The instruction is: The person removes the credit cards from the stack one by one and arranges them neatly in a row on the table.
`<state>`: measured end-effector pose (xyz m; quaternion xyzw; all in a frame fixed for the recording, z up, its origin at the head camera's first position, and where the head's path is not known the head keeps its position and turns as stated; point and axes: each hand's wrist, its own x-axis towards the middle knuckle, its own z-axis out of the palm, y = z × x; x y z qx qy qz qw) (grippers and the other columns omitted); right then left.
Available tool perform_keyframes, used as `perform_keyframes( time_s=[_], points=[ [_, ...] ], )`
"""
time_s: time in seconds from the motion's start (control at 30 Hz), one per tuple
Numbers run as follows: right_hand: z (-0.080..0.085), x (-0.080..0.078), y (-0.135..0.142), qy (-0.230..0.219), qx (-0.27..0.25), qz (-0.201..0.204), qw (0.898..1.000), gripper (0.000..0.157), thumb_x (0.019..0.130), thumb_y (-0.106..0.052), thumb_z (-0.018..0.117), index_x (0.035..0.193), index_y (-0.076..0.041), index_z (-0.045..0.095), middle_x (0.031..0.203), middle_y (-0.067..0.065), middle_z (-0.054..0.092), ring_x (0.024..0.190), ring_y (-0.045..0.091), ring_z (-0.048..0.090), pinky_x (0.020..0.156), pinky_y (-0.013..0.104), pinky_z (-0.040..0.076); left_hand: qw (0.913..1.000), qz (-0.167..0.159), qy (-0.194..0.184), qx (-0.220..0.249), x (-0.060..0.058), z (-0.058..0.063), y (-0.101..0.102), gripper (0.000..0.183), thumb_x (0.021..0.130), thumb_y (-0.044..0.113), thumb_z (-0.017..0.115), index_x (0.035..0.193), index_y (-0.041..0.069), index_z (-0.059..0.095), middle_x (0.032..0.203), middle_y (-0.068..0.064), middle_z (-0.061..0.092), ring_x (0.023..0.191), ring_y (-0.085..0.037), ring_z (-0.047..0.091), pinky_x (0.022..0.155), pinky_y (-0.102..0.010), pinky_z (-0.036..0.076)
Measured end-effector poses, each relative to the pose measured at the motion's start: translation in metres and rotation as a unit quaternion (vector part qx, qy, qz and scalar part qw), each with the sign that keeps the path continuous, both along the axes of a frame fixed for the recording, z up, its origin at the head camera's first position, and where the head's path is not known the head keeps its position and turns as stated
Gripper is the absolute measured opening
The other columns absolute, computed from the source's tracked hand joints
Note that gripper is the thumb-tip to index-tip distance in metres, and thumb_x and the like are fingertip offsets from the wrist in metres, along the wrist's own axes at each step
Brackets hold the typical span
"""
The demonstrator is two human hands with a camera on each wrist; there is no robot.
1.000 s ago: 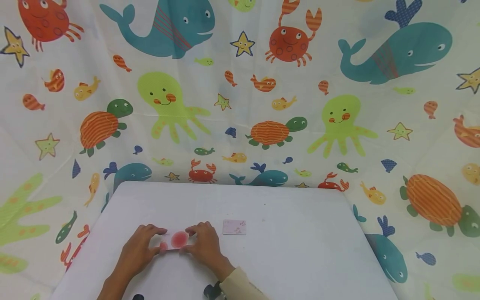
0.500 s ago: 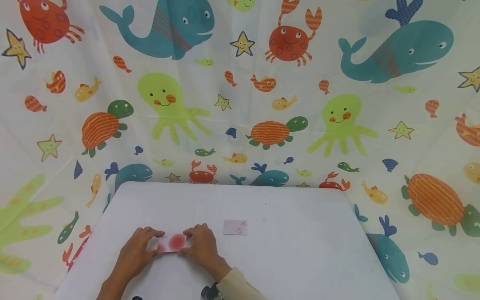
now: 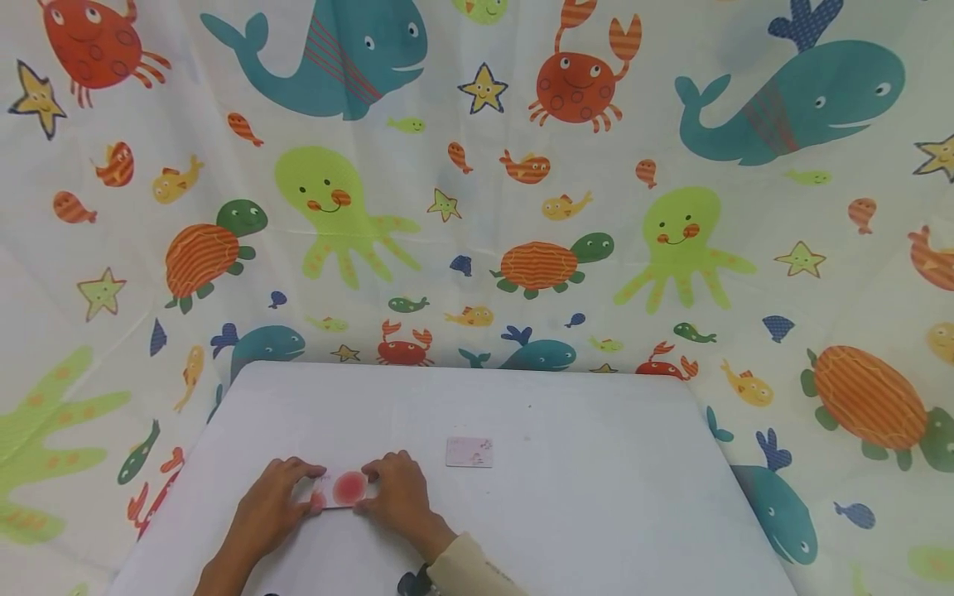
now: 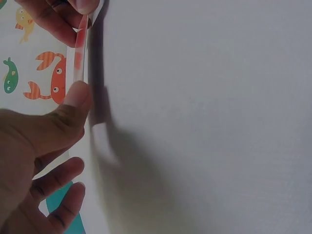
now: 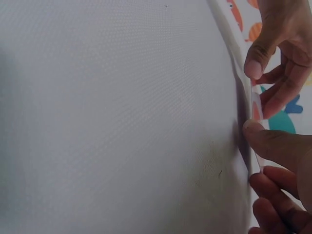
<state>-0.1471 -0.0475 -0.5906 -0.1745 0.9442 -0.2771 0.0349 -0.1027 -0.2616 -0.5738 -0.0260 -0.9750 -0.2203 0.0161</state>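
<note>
A small pale pink card [image 3: 349, 488] with a red round patch is held between both hands, left of the table's middle in the head view. My left hand [image 3: 270, 507] pinches its left end between thumb and fingers. At the opposite end, my right hand [image 3: 402, 498] grips it the same way. The left wrist view catches the card [image 4: 79, 56] nearly edge-on, with a shadow on the white surface beside it. A thin strip of the card [image 5: 256, 106] shows between the hands in the right wrist view. Another pink card [image 3: 469, 452] lies flat, right of the hands.
The white table [image 3: 596, 488] reaches back to a curtain [image 3: 477, 223] printed with sea animals. A dark device [image 3: 414, 582] sits at the right wrist, beside a beige sleeve [image 3: 473, 567].
Both hands have shifted slightly left and toward the person, carrying the card with them. Their pinch on its ends stays the same. The other card lies where it was.
</note>
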Motion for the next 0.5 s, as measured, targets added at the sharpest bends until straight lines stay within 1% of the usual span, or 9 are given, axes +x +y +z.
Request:
perform_keyframes(
  time_s=[0.13, 0.33, 0.5],
  points=[
    [-0.0003, 0.0008, -0.0012, 0.000, 0.004, 0.001, 1.000, 0.044, 0.077, -0.040, 0.096, 0.117, -0.029, 0.081, 0.088, -0.017, 0.065, 0.086, -0.001, 0.049, 0.076, 0.016, 0.045, 1.0000, 0.004, -0.002, -0.002, 0.0014, -0.0015, 0.0004, 0.047, 0.076, 0.018, 0.096, 0.119, 0.018, 0.077, 0.110, -0.001, 0.075, 0.102, -0.023, 0.063, 0.100, -0.056, 0.059],
    [0.0017, 0.0032, -0.0020, 0.019, 0.016, 0.003, 1.000, 0.044, 0.076, -0.042, 0.097, 0.116, -0.029, 0.082, 0.088, -0.016, 0.066, 0.085, 0.000, 0.048, 0.074, 0.015, 0.043, 1.0000, 0.006, -0.004, 0.001, 0.0017, -0.0054, -0.0002, 0.047, 0.076, 0.018, 0.096, 0.119, 0.019, 0.077, 0.110, -0.001, 0.075, 0.103, -0.024, 0.064, 0.100, -0.055, 0.060],
    [0.0033, 0.0041, -0.0026, 0.025, 0.023, -0.001, 0.999, 0.044, 0.075, -0.042, 0.097, 0.114, -0.029, 0.083, 0.087, -0.015, 0.065, 0.084, 0.000, 0.047, 0.071, 0.015, 0.041, 1.0000, 0.002, 0.000, 0.002, 0.0009, -0.0077, -0.0007, 0.047, 0.075, 0.018, 0.097, 0.118, 0.019, 0.077, 0.110, -0.002, 0.074, 0.105, -0.026, 0.065, 0.099, -0.056, 0.060]
  ],
)
